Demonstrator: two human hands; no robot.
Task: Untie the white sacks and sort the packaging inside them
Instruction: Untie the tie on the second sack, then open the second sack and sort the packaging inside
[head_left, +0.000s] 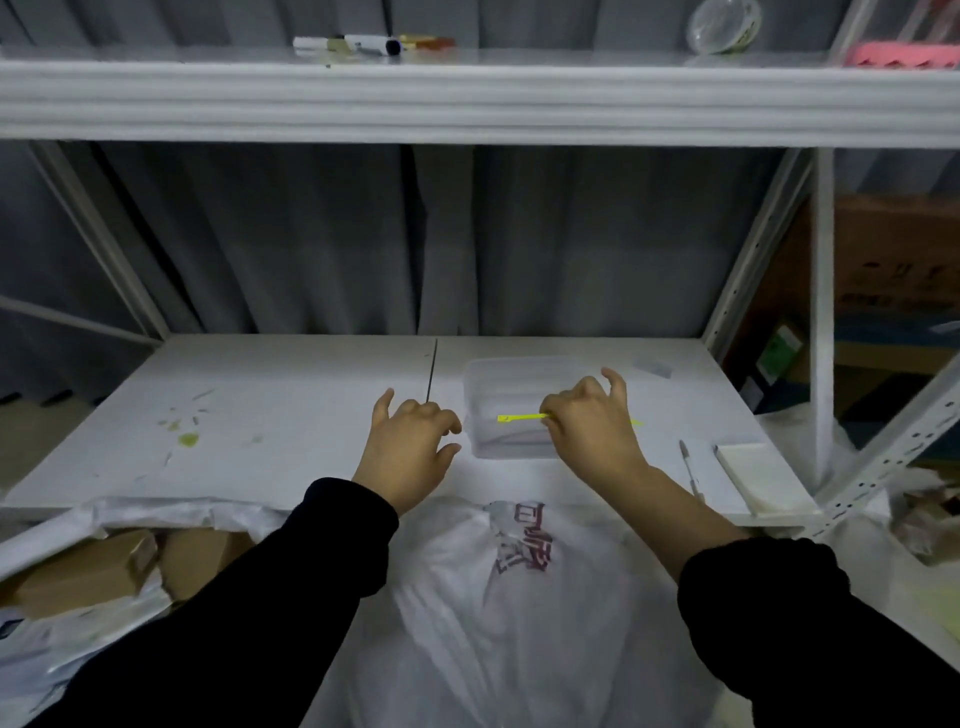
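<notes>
- Head view down onto a white desk (291, 415) inside a metal rack (467, 98), with black sleeves (322, 545) reaching forward.
- Right grip (587, 426), a bare hand, pinched narrow on a thin yellow tie (519, 417) and holding it level over a clear plastic tub (483, 374); probably about to drop the tie there, out of the way.
- Left grip (410, 441) loosely curled and holding nothing, hovering above the desk just left of the tub; likely kept free for the sack.
- White sack (519, 623) with red print, leaning against the near desk edge between both arms, close to the body for easy reach; neck bunched at the top with no tie visible on it, though impossible to confirm as open.
- No packaging visibly out of this sack; sorting judged not yet begun.
- Pen (688, 467) and white pad (758, 478) at the right of the desk, perhaps for noting counts.
- Brown cardboard boxes (78, 571) low on the left.
</notes>
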